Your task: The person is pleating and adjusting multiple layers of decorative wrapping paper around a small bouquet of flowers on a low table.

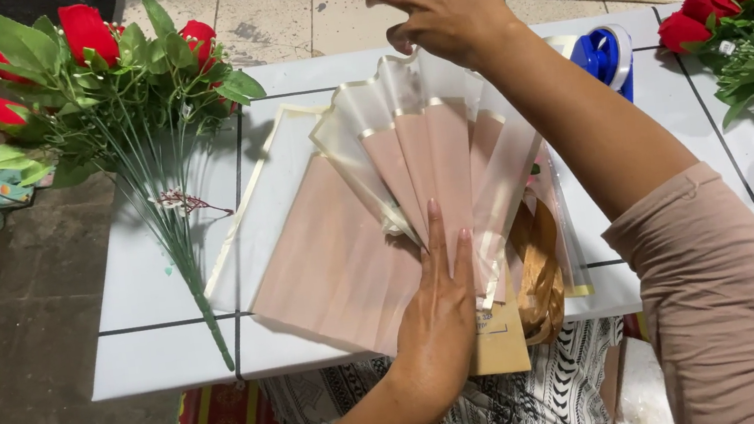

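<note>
While the left hand [438, 315] lies flat, fingers [437, 233] straight and together, it presses down on the narrow lower end of the pleated wrapping sheets [427, 153], pinning them to the white counter [156, 287] rather than gripping them. From that pinned point the sheets fan away from the person, so their long axis runs from the near edge of the counter toward the far edge, with the translucent gold-edged tops spread widest at the far end. Just above those tops the right hand [443, 7] hovers, fingers spread and curved, touching or nearly touching the upper edge of the middle pleat; whether it pinches anything cannot be told. So the left hand holds the pivot and the right hand is nearer the free, flared end. A flat pink sheet [326, 266] lies under the fan, to its left. Beside it, farther left, a bunch of red artificial roses [106, 73] lies with stems pointing toward the person, and a gold ribbon [537, 264] sits just right of the fan.
</note>
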